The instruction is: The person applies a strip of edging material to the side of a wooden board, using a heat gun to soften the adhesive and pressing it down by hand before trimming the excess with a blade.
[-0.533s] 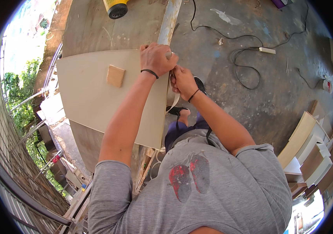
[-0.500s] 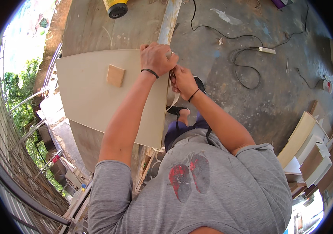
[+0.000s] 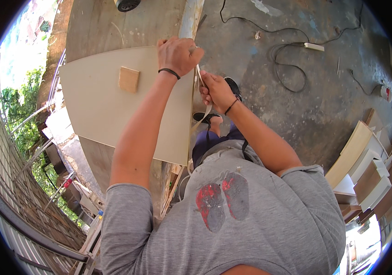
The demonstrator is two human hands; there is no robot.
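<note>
A large pale beige panel (image 3: 99, 101) lies flat before me, with a small wooden block (image 3: 129, 79) resting on it. My left hand (image 3: 176, 55), a black band on its wrist, presses down on the panel's right far corner, fingers curled over the edge. My right hand (image 3: 216, 89) is closed on a thin pale edge strip (image 3: 202, 117) that runs along the panel's right edge and hangs loose below the hand. A small tool may be in the right hand; it is too hidden to tell.
A long pale bar (image 3: 191, 18) runs away from the panel's far edge. A black cable (image 3: 287, 68) with a white power strip (image 3: 314, 46) snakes over the grey concrete floor. Stacked boards (image 3: 365, 160) sit at right. A metal railing (image 3: 26, 151) and greenery are at left.
Both hands stay at the panel's right far corner; the right hand has shifted only slightly along the edge strip.
</note>
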